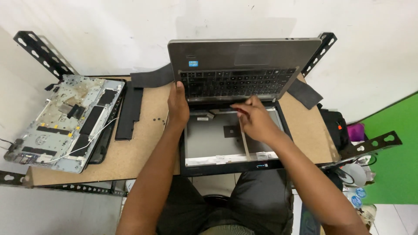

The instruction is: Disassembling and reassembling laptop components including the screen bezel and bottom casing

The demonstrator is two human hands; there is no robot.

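L hand (178,103) grips the opened laptop (237,65) at bench (130,152) centre, R hand (254,119) fingers pinched on a red-tipped tool near the hinge; a slip could gouge the bare lid panel (213,141).

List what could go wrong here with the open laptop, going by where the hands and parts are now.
1. The keyboard half stands upright, steadied only by the left hand; if that hand slips, it may tip and strain the hinge.
2. The right hand works at the hinge above the bare lid panel; its flat cable could get snagged.
3. The loose screws on the table could roll off.
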